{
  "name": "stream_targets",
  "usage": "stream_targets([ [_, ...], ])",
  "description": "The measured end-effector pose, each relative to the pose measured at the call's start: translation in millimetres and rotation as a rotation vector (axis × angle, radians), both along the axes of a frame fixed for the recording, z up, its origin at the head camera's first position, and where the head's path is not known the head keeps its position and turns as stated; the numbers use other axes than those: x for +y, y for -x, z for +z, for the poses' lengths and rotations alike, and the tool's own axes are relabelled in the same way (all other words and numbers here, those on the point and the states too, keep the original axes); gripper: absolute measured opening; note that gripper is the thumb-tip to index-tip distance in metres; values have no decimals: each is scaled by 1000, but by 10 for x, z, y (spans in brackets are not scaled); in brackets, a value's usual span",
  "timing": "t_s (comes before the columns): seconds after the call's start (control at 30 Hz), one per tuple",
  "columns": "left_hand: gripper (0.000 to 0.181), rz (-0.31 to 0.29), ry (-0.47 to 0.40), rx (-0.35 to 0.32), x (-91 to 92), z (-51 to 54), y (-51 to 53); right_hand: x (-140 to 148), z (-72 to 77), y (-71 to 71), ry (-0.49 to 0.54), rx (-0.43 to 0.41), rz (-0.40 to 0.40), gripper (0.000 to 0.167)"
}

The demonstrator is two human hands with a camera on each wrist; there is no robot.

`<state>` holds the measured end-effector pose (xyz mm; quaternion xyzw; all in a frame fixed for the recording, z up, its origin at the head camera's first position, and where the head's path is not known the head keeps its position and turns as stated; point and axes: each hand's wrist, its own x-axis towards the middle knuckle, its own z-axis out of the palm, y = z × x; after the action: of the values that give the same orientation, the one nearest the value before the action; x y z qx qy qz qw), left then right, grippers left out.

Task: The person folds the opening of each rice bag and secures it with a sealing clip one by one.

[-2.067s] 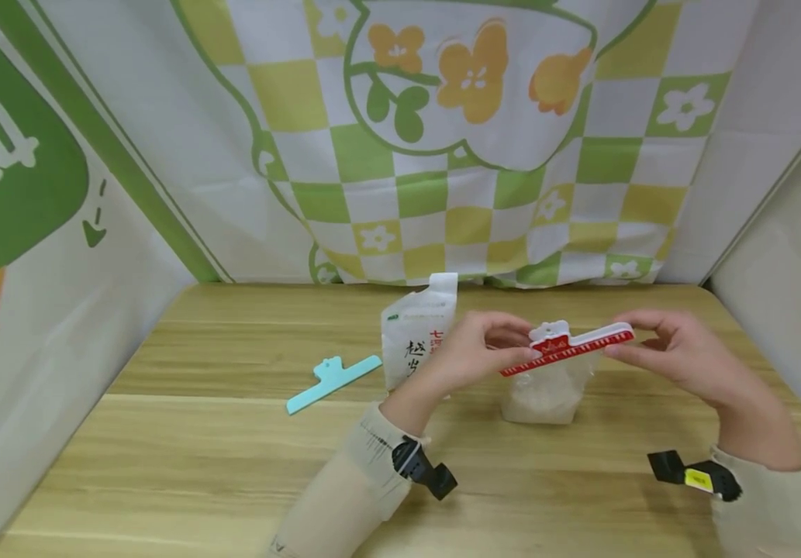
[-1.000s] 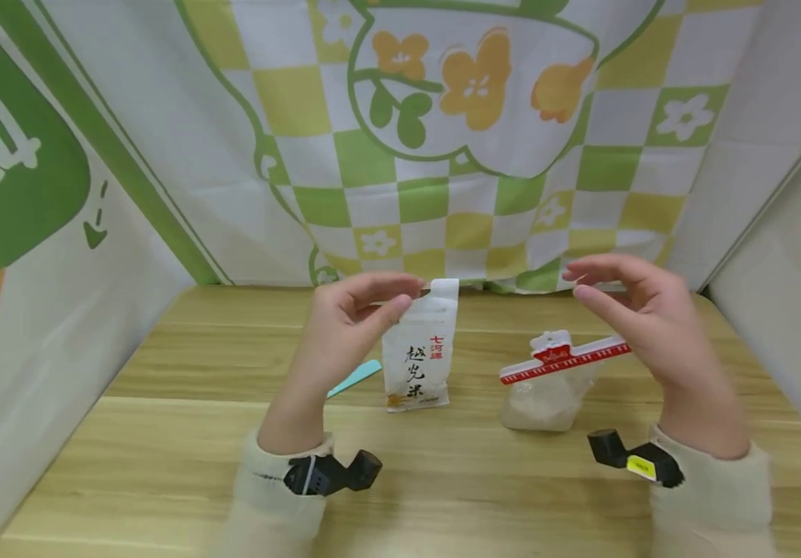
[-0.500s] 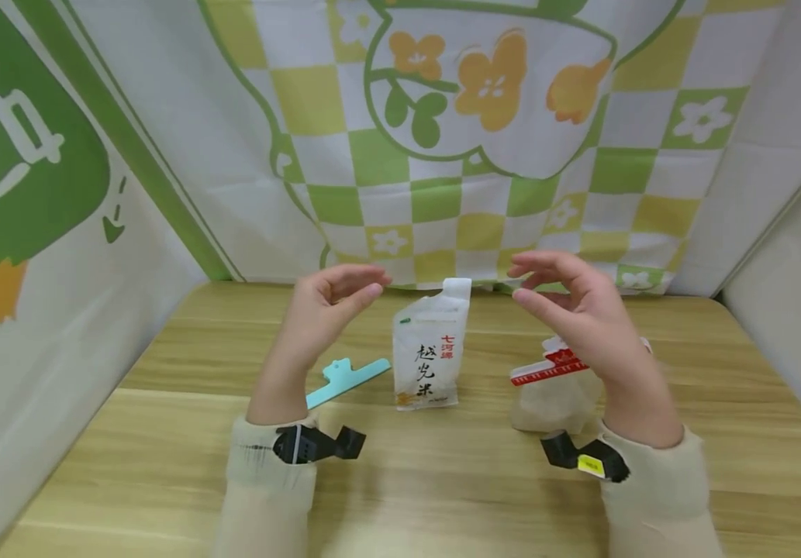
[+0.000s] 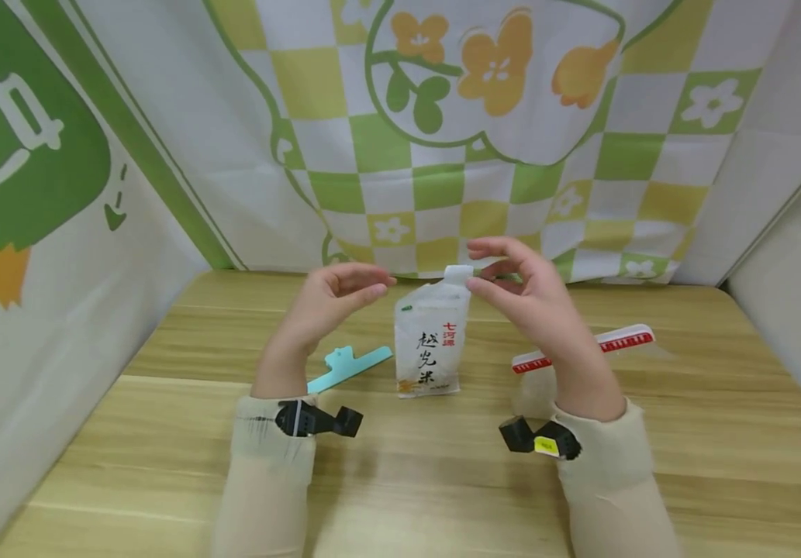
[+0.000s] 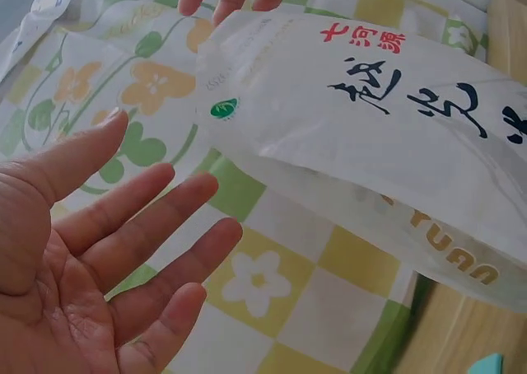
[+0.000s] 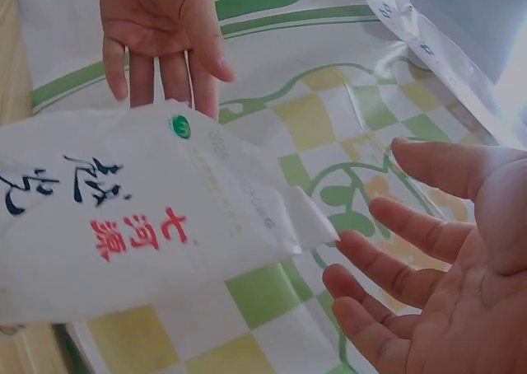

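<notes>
Leftmost, a white wall sheet (image 4: pixel 152 256) carries a green shape with white strokes and, below it, an orange jagged patch. Next comes the left hand (image 4: pixel 322 304), its fingers spread and only loosely bent, the thumb well away from them; it has hold of nothing, and the left wrist view shows a gap between it and the bag. A black device (image 4: pixel 316 419) sits on its beige cuff (image 4: pixel 271 422). Just right of that wrist, and partly hidden by it, a teal clip (image 4: pixel 354 366) lies on the wooden table (image 4: pixel 428 480). In the middle the white bag (image 4: pixel 430 337) stands upright on the wood, printed with 3 large black characters, 3 smaller red ones and 1 green mark, with a narrow strip rising at its upper right corner. Behind it hangs a checked cloth (image 4: pixel 389 186) with flowers. At that strip is the right hand (image 4: pixel 529 291), fingers and thumb wide apart and gripping nothing; 1 fingertip meets the bag's corner in the right wrist view, but I cannot tell whether it touches. Farther right, a red-and-white clip (image 4: pixel 626 339) lies across the top of a clear bag (image 4: pixel 534 391), both partly covered by the right forearm.
</notes>
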<state>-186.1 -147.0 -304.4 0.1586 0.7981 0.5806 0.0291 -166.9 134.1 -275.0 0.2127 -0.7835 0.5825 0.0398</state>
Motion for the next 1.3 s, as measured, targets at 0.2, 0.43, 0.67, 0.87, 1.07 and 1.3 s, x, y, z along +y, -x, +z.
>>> stream_targets([
  [0.2,30,-75,-14,-30,11,-77,69,-126,-68,58,-30,-37,3,48],
  [0.43,30,-104,-29,-62,54,-113,109,-202,-150,112,4,-99,-5,56],
  [0.67,28,-135,-47,-99,63,-151,107,-280,-219,103,64,-140,12,35],
  [0.87,28,-195,-54,-50,76,-185,103,-318,-223,105,50,-135,1,25],
  [1.07,24,-203,-29,-25,108,-197,98,-327,-234,101,55,-129,-24,20],
  [1.3,19,-216,-19,22,109,-177,77,-331,-235,100,53,-117,-41,15],
])
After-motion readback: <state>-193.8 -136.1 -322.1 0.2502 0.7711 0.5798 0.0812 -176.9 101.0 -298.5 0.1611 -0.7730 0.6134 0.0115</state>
